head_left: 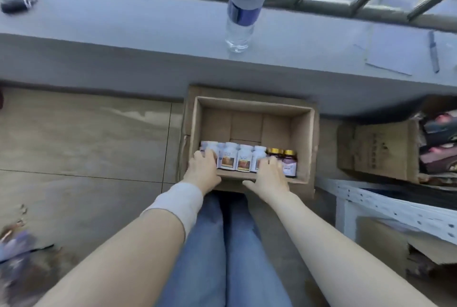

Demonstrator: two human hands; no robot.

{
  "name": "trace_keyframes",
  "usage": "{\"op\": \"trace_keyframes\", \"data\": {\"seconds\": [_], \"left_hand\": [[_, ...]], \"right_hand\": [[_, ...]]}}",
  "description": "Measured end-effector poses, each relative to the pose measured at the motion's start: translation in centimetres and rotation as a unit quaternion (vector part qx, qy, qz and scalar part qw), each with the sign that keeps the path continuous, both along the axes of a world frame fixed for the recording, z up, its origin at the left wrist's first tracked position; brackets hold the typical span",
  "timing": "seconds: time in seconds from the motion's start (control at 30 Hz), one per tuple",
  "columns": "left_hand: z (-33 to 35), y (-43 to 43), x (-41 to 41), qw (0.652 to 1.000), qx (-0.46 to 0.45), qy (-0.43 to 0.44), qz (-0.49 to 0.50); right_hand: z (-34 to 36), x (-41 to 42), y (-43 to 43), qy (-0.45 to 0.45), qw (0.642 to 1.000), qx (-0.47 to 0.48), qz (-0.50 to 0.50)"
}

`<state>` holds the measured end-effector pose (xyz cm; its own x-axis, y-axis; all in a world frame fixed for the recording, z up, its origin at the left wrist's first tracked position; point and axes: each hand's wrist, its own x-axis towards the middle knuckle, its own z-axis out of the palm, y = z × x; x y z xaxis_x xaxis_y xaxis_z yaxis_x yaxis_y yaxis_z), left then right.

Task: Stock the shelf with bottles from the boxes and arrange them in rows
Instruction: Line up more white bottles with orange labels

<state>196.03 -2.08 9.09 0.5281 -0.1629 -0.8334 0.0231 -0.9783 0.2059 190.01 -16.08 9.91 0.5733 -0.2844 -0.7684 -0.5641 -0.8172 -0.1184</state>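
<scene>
bottles (244,158) upright in a single row running left to right against near wall of box (303,138), directly ahead. left hand (204,168) curled over leftmost white bottle (209,147); right hand (269,178) draped over row's right part beside gold-capped bottles (288,158), true grip impossible to tell.

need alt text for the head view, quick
A person's left hand and right hand reach onto a row of white bottles in an open cardboard box on the floor; gold-capped bottles stand beside them.
</scene>
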Motion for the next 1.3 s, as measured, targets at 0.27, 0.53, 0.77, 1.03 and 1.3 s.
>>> {"op": "trace_keyframes", "data": {"seconds": [0.27, 0.53, 0.77, 1.03, 1.3], "left_hand": [[-14.0, -2.6, 4.6, 0.999, 0.018, 0.026, 0.024], [-16.4, -1.6, 5.4, 0.999, 0.007, 0.038, -0.013], [-14.2, -1.3, 5.6, 0.999, -0.031, 0.011, 0.025], [-4.7, -2.1, 5.6, 0.984, -0.159, -0.038, 0.063], [8.6, -5.8, 2.0, 0.931, -0.347, 0.055, 0.102]], "right_hand": [[-15.1, 5.7, -1.1, -0.029, 0.993, 0.018, 0.112], [-18.0, 6.4, -1.0, -0.008, 0.994, 0.09, 0.059], [-16.2, 5.9, -1.7, -0.048, 0.97, 0.198, -0.131], [-6.7, 2.4, -6.0, -0.146, 0.857, 0.32, -0.376], [6.0, -8.3, -7.3, -0.254, 0.69, 0.311, -0.602]]}}
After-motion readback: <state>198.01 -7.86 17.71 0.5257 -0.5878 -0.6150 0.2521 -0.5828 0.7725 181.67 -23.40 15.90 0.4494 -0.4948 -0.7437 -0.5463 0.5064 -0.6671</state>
